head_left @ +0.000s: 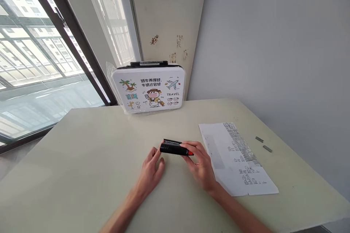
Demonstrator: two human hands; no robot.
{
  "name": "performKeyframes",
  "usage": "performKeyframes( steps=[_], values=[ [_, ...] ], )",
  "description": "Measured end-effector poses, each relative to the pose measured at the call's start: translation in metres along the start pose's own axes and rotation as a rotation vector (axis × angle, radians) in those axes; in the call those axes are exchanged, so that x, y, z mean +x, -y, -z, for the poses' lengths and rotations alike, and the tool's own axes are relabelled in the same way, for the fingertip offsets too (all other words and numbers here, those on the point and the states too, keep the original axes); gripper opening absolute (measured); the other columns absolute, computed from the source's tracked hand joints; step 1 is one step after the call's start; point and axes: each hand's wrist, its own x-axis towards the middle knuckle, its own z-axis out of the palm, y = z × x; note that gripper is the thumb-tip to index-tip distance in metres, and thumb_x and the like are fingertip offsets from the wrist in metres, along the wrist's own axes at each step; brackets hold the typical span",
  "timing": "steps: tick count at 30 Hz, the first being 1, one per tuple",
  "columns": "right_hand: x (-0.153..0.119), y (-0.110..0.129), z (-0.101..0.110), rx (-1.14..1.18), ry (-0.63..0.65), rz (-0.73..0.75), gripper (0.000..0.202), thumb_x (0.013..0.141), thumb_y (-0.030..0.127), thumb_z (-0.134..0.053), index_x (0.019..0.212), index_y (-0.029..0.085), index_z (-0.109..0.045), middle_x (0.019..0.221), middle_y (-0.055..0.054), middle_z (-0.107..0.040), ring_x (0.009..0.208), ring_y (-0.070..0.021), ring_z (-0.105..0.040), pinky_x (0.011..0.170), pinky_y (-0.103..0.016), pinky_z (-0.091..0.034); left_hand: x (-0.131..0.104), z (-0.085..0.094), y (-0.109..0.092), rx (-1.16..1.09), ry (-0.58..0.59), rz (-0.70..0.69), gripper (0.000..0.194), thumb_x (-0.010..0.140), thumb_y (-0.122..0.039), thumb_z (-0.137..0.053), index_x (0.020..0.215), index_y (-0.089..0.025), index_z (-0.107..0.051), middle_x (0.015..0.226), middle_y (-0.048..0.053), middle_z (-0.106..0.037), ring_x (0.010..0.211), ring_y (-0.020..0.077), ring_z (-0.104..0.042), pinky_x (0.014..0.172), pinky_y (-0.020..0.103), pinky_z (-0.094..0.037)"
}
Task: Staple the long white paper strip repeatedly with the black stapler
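Note:
A black stapler with a red patch at its right end is held above the table, lying nearly level. My right hand grips it by that right end, thumb below and fingers on top. At the other end, the index finger of my left hand touches the stapler's tip. The left thumb stands apart from the index, and the other left fingers are curled. Two grey staple strips, one behind the other, lie on the table to the right.
A printed white sheet of paper lies flat beside my right hand. A white cartoon-printed suitcase in clear plastic stands at the table's back edge. A grey wall borders the right, a window the left.

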Motion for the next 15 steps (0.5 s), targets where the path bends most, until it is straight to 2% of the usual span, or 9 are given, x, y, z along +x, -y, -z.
performKeyframes(
  steps=[2, 4, 6, 9, 12, 15],
  values=[
    [0.01, -0.004, -0.008, 0.04, 0.029, -0.083, 0.024, 0.101, 0.03, -0.064, 0.124, 0.032, -0.07, 0.117, -0.008, -0.071, 0.108, -0.0246, -0.069, 0.096, -0.042, -0.059, 0.004, 0.0, 0.002, -0.041, -0.049, 0.056, 0.036, 0.092, -0.03, -0.062, 0.126, -0.027, -0.073, 0.082, 0.0, -0.049, 0.072, 0.0185, -0.048, 0.071, 0.028, -0.041],
    [0.025, -0.013, -0.019, 0.073, 0.049, -0.14, 0.024, 0.099, 0.035, -0.065, 0.121, 0.03, -0.071, 0.113, -0.007, -0.072, 0.101, -0.024, -0.069, 0.094, -0.041, -0.058, 0.009, 0.002, 0.003, -0.225, -0.137, 0.183, 0.041, 0.091, -0.031, -0.065, 0.131, -0.024, -0.068, 0.077, -0.003, -0.044, 0.067, 0.0151, -0.043, 0.065, 0.026, -0.038],
    [0.044, -0.026, -0.034, 0.089, 0.056, -0.166, 0.026, 0.097, 0.036, -0.066, 0.121, 0.028, -0.07, 0.113, -0.007, -0.073, 0.101, -0.0236, -0.069, 0.093, -0.039, -0.058, 0.015, 0.006, 0.004, -0.581, -0.221, 0.355, 0.044, 0.088, -0.03, -0.069, 0.131, -0.02, -0.067, 0.074, -0.006, -0.041, 0.062, 0.0116, -0.038, 0.058, 0.023, -0.034],
    [0.074, -0.048, -0.06, 0.115, 0.095, -0.182, 0.028, 0.094, 0.035, -0.067, 0.121, 0.027, -0.071, 0.116, -0.007, -0.074, 0.102, -0.0228, -0.069, 0.088, -0.035, -0.058, 0.022, 0.017, 0.004, -1.05, -0.262, 0.539, 0.034, 0.085, -0.026, -0.073, 0.117, -0.015, -0.07, 0.069, -0.008, -0.035, 0.055, 0.0078, -0.03, 0.05, 0.02, -0.031],
    [0.095, -0.066, -0.081, 0.143, 0.176, -0.18, 0.029, 0.092, 0.034, -0.067, 0.12, 0.026, -0.071, 0.116, -0.005, -0.075, 0.1, -0.0207, -0.07, 0.082, -0.031, -0.058, 0.026, 0.027, 0.004, -1.205, -0.246, 0.586, 0.02, 0.084, -0.023, -0.07, 0.102, -0.013, -0.07, 0.067, -0.008, -0.033, 0.052, 0.0065, -0.031, 0.048, 0.019, -0.034],
    [0.107, -0.078, -0.096, 0.147, 0.245, -0.162, 0.03, 0.093, 0.034, -0.065, 0.121, 0.025, -0.071, 0.116, -0.004, -0.076, 0.101, -0.019, -0.071, 0.083, -0.029, -0.058, 0.027, 0.031, 0.004, -1.315, -0.244, 0.613, 0.015, 0.086, -0.021, -0.065, 0.097, -0.012, -0.069, 0.066, -0.007, -0.035, 0.051, 0.0063, -0.037, 0.046, 0.019, -0.038]
  ],
)
